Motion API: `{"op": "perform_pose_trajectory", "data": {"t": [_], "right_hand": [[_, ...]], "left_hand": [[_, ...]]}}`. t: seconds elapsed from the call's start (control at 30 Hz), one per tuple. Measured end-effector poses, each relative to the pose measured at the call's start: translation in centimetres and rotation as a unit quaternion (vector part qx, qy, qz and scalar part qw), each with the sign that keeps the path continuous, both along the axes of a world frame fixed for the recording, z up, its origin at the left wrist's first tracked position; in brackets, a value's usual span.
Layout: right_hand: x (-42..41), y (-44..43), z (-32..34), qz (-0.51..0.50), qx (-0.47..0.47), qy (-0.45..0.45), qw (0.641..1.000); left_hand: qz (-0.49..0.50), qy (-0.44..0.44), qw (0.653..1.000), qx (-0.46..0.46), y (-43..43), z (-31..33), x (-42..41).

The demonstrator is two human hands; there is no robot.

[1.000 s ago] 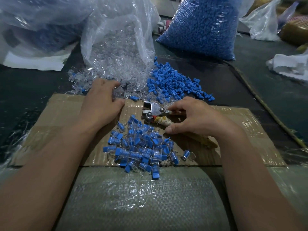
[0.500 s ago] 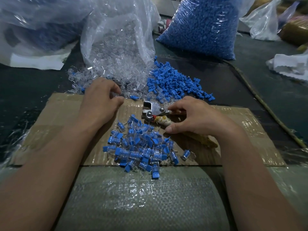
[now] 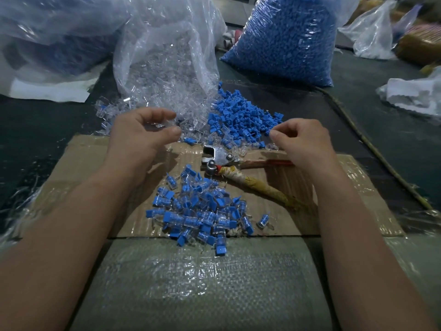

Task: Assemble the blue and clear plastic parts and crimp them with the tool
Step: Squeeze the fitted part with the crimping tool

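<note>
My left hand [image 3: 140, 134] hovers over the spilled clear parts [image 3: 191, 125], its curled fingers and thumb holding a clear part [image 3: 156, 126]. My right hand [image 3: 303, 142] is at the right edge of the loose blue parts [image 3: 241, 118], thumb and forefinger pinching a blue part there. The crimping tool [image 3: 222, 158] lies untouched on the cardboard [image 3: 78, 168] between my hands, with its metal head to the left and its wrapped handles running right. A heap of assembled blue-and-clear pieces [image 3: 200, 216] sits in front of it.
An open clear bag of clear parts [image 3: 164, 58] and a full bag of blue parts [image 3: 284, 37] stand at the back. More plastic bags [image 3: 372, 32] and white wrapping [image 3: 415, 94] lie at the right. A woven sack [image 3: 200, 283] covers the near edge.
My right hand has let go of the tool and moved up to the blue pile. My left hand has lifted off the cardboard toward the clear parts.
</note>
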State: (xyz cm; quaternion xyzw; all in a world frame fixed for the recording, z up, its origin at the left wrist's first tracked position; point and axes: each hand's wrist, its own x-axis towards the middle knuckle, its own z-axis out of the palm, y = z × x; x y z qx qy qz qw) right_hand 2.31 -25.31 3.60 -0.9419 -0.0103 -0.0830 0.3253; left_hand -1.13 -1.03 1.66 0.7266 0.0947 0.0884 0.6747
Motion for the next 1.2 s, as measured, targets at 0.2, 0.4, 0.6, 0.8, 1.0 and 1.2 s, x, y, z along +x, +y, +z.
{"op": "perform_pose_trajectory", "data": {"t": [0.2,0.4,0.6,0.8,1.0,1.2], "right_hand": [[1.6,0.7,-1.5,-0.001,-0.037,-0.022,0.999],[2.2,0.5,-2.1,0.018,-0.094,0.0,0.995],[2.3,0.6,-2.4,0.008,-0.139,0.035,0.99],[2.2,0.8,-2.3,0.014,-0.125,0.037,0.991],[1.9,0.9,-2.0,0.038,-0.101,0.016,0.994],[1.8,0.9,-2.1,0.027,-0.081,-0.045,0.995]], "left_hand": [[-0.011,-0.02,0.998,-0.065,-0.5,0.1,-0.1],[-0.022,-0.04,0.997,-0.062,-0.5,0.2,-0.2],[-0.039,-0.057,0.996,-0.055,-0.5,0.2,-0.2],[-0.037,-0.048,0.995,-0.079,-0.3,0.0,0.0],[-0.077,-0.024,0.994,-0.075,-0.6,-0.3,-0.4],[-0.082,-0.012,0.992,-0.093,-0.6,-0.3,-0.3]]}}
